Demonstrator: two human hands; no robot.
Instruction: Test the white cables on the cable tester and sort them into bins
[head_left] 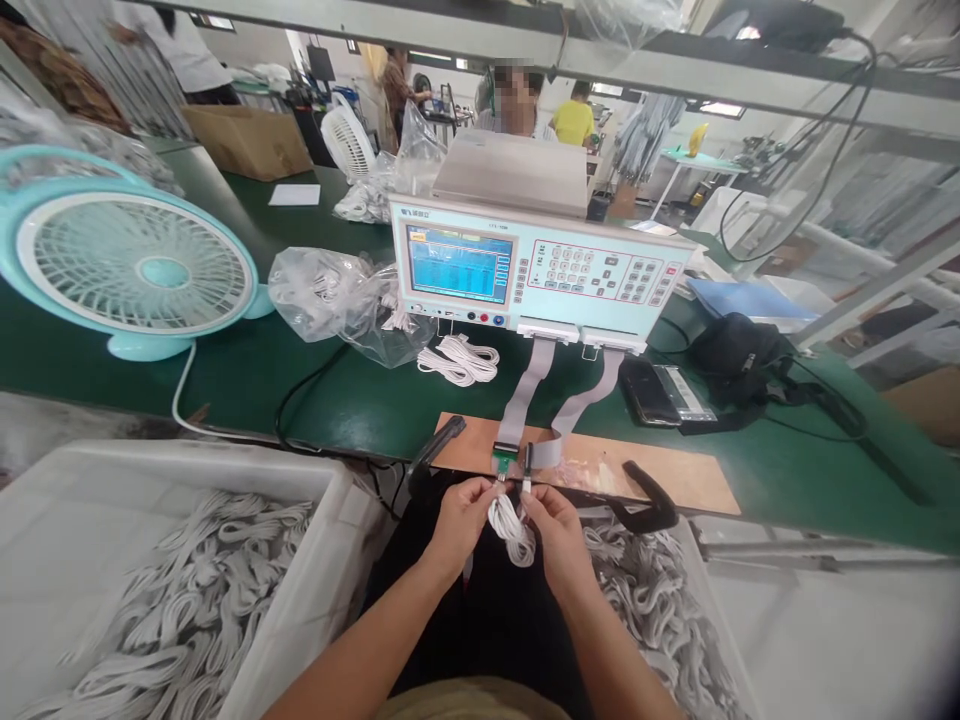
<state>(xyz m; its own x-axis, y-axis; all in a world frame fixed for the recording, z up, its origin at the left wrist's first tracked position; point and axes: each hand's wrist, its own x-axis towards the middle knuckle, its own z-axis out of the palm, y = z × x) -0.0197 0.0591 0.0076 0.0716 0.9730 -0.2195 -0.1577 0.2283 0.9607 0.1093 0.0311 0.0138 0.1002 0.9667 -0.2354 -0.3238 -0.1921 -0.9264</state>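
My left hand (463, 517) and my right hand (553, 527) both pinch the ends of one coiled white cable (511, 527) just below the table's front edge. The cable's plugs sit at the connectors (516, 461) on a brown board (675, 475), where two grey ribbon cables (525, 390) come down from a light blue tester (536, 268) with a lit screen. The coil hangs between my hands over my lap.
White bins with several coiled white cables stand at lower left (187, 590) and lower right (660, 610). On the green table are a teal fan (135, 265), a plastic bag of cables (337, 295), a loose cable bundle (459, 360), a phone (646, 392) and a black pouch (739, 350). People work behind.
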